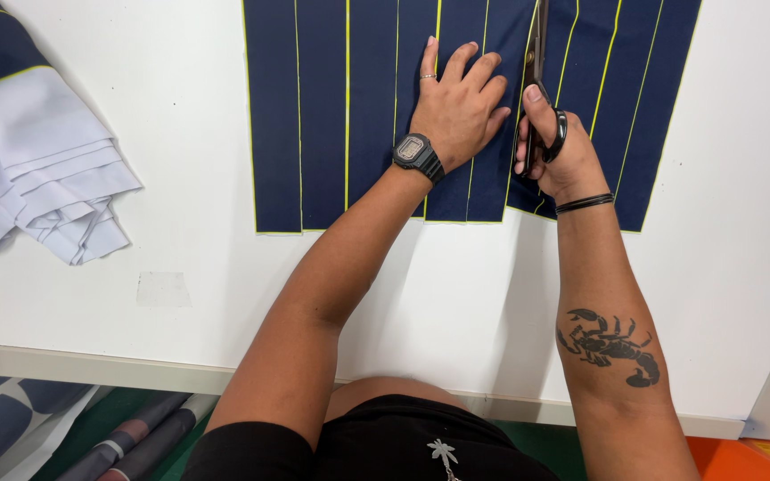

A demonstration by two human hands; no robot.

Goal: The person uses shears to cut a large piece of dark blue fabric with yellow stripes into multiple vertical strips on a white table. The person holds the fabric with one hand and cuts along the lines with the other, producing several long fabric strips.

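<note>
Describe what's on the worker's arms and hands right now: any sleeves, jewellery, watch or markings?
Both arms are bare, no sleeves or gloves. The left hand has a ring on one finger and a dark square digital watch at the wrist. The right hand has thin black bands at the wrist; a black scorpion tattoo marks that forearm.

View: a single head-worn camera; no second view, so nothing is shared between views.
Position: above the near edge of the white table [180, 294], over the person's own lap.
Direction: looks steeply down and forward, across the table away from the body.
Nearness: close; both forearms fill the lower half, the left hand [458, 107] and right hand [556, 151] sit high in the frame.
Coverage: navy cloth with yellow lines [323, 116] runs off the top edge; folded white cloth [37, 169] is cut by the left edge.
Below the table: rolls on the floor, probably fabric, partly hidden.
</note>
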